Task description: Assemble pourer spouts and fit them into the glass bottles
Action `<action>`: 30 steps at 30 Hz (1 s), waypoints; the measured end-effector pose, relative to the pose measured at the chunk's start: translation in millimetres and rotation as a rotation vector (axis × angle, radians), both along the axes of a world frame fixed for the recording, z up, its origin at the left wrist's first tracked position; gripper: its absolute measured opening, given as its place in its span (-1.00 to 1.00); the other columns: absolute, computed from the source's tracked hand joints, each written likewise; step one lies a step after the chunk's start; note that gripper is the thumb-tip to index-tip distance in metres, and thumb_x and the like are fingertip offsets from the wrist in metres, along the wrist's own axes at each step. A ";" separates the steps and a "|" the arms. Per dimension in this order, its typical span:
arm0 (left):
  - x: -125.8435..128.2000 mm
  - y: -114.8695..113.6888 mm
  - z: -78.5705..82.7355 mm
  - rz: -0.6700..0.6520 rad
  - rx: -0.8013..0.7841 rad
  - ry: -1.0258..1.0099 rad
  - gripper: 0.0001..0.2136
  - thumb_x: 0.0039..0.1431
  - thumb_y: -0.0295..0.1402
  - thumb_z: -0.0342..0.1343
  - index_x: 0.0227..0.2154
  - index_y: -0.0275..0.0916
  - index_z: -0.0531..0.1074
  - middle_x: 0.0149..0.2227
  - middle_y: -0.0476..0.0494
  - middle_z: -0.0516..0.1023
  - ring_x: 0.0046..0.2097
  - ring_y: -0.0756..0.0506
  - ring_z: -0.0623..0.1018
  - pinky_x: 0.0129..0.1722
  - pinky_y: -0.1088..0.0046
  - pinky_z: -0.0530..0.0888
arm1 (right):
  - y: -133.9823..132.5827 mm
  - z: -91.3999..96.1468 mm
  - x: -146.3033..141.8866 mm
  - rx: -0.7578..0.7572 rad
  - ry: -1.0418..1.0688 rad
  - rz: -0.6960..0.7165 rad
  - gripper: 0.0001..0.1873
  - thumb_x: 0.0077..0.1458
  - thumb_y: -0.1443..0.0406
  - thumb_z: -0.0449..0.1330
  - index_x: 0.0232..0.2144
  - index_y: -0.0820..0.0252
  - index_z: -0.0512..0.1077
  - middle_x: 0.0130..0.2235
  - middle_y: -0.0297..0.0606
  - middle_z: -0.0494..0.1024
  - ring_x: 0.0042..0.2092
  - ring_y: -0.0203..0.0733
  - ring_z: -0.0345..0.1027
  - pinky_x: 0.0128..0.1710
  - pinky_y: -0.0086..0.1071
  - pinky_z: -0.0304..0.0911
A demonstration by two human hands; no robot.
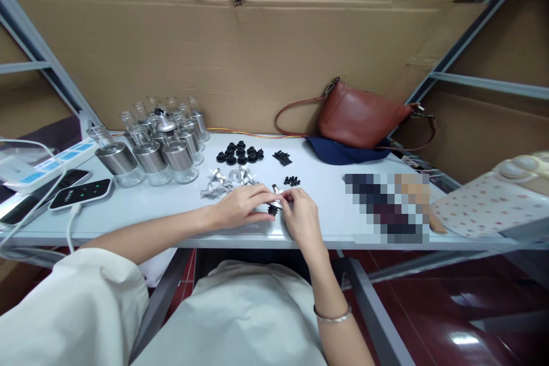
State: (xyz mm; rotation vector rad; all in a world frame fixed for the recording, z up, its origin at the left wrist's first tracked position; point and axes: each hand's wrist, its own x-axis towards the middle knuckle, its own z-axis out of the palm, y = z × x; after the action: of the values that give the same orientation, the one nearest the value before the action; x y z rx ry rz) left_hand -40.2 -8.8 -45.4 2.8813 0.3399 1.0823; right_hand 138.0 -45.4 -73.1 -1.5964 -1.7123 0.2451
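Near the table's front edge, my left hand [242, 206] and my right hand [301, 214] meet around a bottle pourer spout [274, 206]. It has a silver collar, a dark tip on top and a black ribbed plug pointing down. My left fingers pinch it from the left; the right thumb and fingers press on its other side. Just behind my left hand lies a heap of silver metal spout pieces [227, 180]. Beyond them are several black ribbed stoppers [240, 152]. Small black cylinders [292, 180] and a pile of flat black pieces [282, 157] lie behind my right hand.
Several glass bottles with steel sleeves [148, 157] stand at the left, one spout [164, 120] among them. A power strip [55, 163] and a white device [81, 193] lie farther left. At the right are a brown bag [360, 114], a blue cap [338, 151] and a dotted bag [484, 200].
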 end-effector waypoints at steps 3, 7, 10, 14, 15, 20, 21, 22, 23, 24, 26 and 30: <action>-0.2 0.7 0.4 -0.010 0.041 0.025 -0.67 0.24 -0.17 0.04 -0.06 -0.28 0.42 -0.25 -0.22 0.51 -0.22 -0.08 0.51 -0.22 0.42 0.48 | -2.9 3.8 0.2 -0.020 0.158 -0.024 -0.89 0.11 0.33 -0.02 -0.35 0.14 0.32 -0.36 -0.16 0.53 -0.29 -0.02 0.42 -0.22 -0.19 0.25; 0.6 -1.0 0.0 -0.009 0.092 0.052 -0.71 0.21 -0.17 0.07 -0.12 -0.24 0.47 -0.25 -0.20 0.48 -0.20 -0.08 0.46 -0.18 0.39 0.47 | -4.8 5.1 1.6 -0.041 0.424 -0.006 -0.88 0.15 0.22 -0.02 -0.27 0.12 0.22 -0.49 -0.30 0.50 -0.43 -0.11 0.42 -0.33 -0.27 0.26; 0.8 -1.2 -1.5 0.016 0.088 0.028 -0.71 0.19 -0.16 0.08 -0.14 -0.23 0.49 -0.20 -0.22 0.41 -0.16 -0.09 0.43 -0.15 0.37 0.46 | -5.4 3.7 2.4 0.002 0.591 0.068 -0.82 0.14 0.18 0.04 -0.23 0.13 0.24 -0.44 -0.29 0.56 -0.37 -0.14 0.46 -0.28 -0.29 0.30; -0.1 0.3 -2.8 0.078 0.027 0.010 -0.70 0.17 -0.15 0.10 -0.11 -0.17 0.50 -0.11 -0.23 0.34 -0.06 -0.12 0.39 -0.06 0.32 0.44 | -7.1 2.4 2.3 0.053 0.680 0.138 -0.81 0.09 0.19 0.15 -0.26 0.15 0.38 -0.33 -0.23 0.61 -0.26 -0.14 0.49 -0.19 -0.30 0.32; -0.3 0.7 -2.9 0.089 0.014 0.016 -0.70 0.16 -0.15 0.11 -0.10 -0.15 0.50 -0.10 -0.23 0.33 -0.04 -0.13 0.38 -0.05 0.31 0.44 | -7.8 2.4 2.3 0.063 0.665 0.140 -0.82 0.08 0.20 0.16 -0.28 0.15 0.41 -0.33 -0.23 0.61 -0.27 -0.15 0.48 -0.20 -0.30 0.31; -0.3 1.3 -2.0 0.097 0.007 0.043 -0.72 0.16 -0.16 0.10 -0.13 -0.16 0.52 -0.07 -0.24 0.32 -0.03 -0.14 0.37 -0.02 0.27 0.43 | -10.2 2.8 2.8 0.102 0.596 0.133 -0.84 0.09 0.23 0.16 -0.31 0.16 0.47 -0.34 -0.25 0.58 -0.32 -0.19 0.42 -0.25 -0.32 0.29; 0.0 1.1 -1.6 0.095 0.009 0.040 -0.72 0.17 -0.16 0.10 -0.14 -0.17 0.51 -0.07 -0.25 0.31 -0.02 -0.14 0.37 -0.02 0.27 0.43 | -10.4 2.7 2.9 0.106 0.601 0.134 -0.84 0.09 0.23 0.16 -0.31 0.16 0.48 -0.33 -0.25 0.58 -0.31 -0.20 0.42 -0.25 -0.32 0.29; 0.2 0.7 -1.1 0.093 0.013 0.035 -0.72 0.18 -0.16 0.09 -0.14 -0.17 0.51 -0.06 -0.25 0.31 -0.02 -0.14 0.37 -0.02 0.28 0.43 | -10.6 2.6 2.9 0.107 0.606 0.136 -0.84 0.08 0.24 0.16 -0.31 0.16 0.48 -0.33 -0.25 0.58 -0.31 -0.20 0.42 -0.24 -0.32 0.29; 0.4 0.3 -0.6 0.092 0.015 0.032 -0.72 0.18 -0.16 0.08 -0.14 -0.17 0.51 -0.06 -0.25 0.31 -0.01 -0.14 0.37 -0.02 0.28 0.43 | -10.6 2.5 2.8 0.107 0.613 0.134 -0.84 0.08 0.24 0.16 -0.31 0.16 0.49 -0.33 -0.25 0.58 -0.31 -0.20 0.42 -0.23 -0.32 0.29; 0.5 -0.1 -0.1 0.090 0.016 0.032 -0.72 0.19 -0.16 0.08 -0.15 -0.17 0.51 -0.05 -0.25 0.31 -0.01 -0.14 0.37 -0.02 0.28 0.44 | -10.7 2.4 2.7 0.105 0.625 0.130 -0.84 0.08 0.25 0.17 -0.30 0.16 0.50 -0.33 -0.25 0.59 -0.31 -0.19 0.43 -0.22 -0.31 0.29; 0.6 -1.0 0.6 0.084 0.015 0.035 -0.73 0.19 -0.16 0.08 -0.15 -0.17 0.50 -0.03 -0.25 0.30 0.00 -0.14 0.37 -0.02 0.28 0.44 | -10.7 2.3 2.3 0.101 0.661 0.120 -0.83 0.07 0.24 0.18 -0.29 0.17 0.51 -0.34 -0.24 0.60 -0.30 -0.18 0.45 -0.21 -0.30 0.31; 0.5 -1.5 0.9 0.091 0.016 0.041 -0.72 0.18 -0.16 0.08 -0.14 -0.18 0.50 -0.02 -0.26 0.32 -0.01 -0.15 0.38 -0.02 0.27 0.44 | -10.9 2.2 1.7 0.109 0.666 0.107 -0.83 0.05 0.25 0.21 -0.30 0.16 0.54 -0.33 -0.24 0.62 -0.32 -0.18 0.45 -0.21 -0.30 0.32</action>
State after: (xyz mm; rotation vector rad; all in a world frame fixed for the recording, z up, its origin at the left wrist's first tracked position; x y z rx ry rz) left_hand -39.7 -10.3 -44.5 2.9323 0.4703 1.0442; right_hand 139.7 -56.4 -70.9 -1.1620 -1.2600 0.6453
